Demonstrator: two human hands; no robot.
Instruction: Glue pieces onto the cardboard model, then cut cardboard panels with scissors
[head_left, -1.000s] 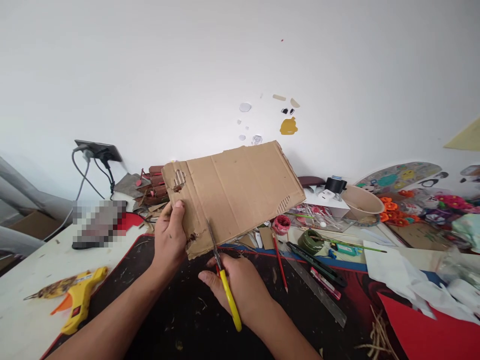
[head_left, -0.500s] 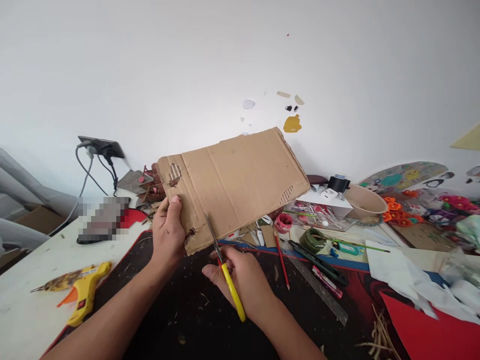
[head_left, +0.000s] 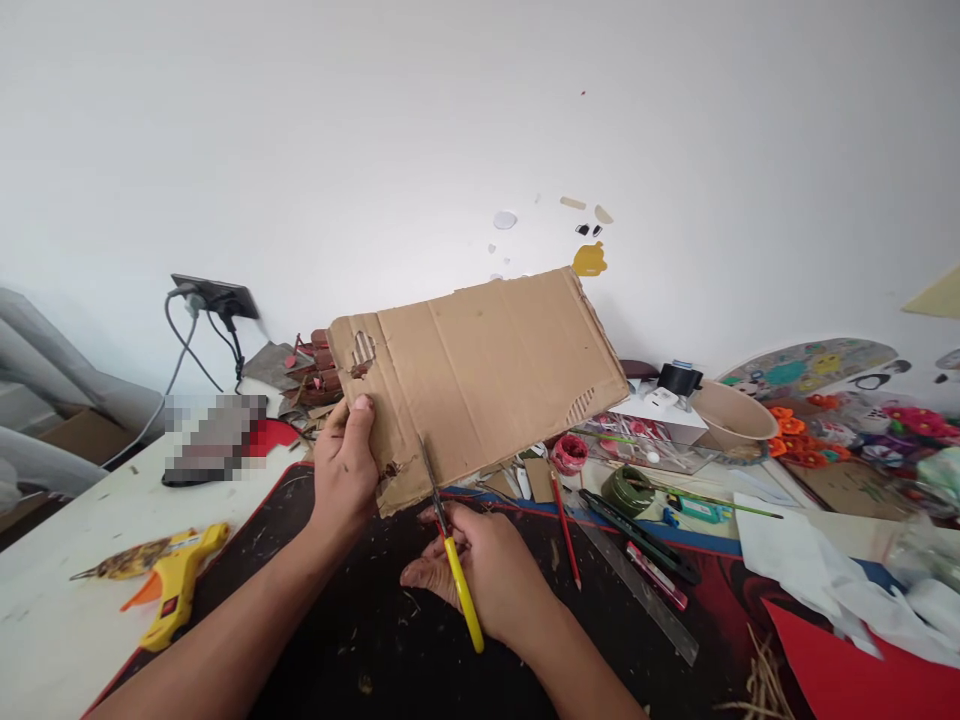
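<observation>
Currently | left hand (head_left: 343, 465) pinching cardboard (head_left: 495, 370) at left edge | right hand (head_left: 491, 565) curled round yellow-handled scissors (head_left: 463, 592), crossing cardboard's near edge | glue gun (head_left: 175, 585) near left

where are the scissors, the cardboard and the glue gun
Scissors (head_left: 455, 563): head view, on the yellow part of the handles.
Cardboard (head_left: 484, 375): head view, on the middle of its broad face.
Glue gun (head_left: 177, 576): head view, on its yellow body.
</observation>
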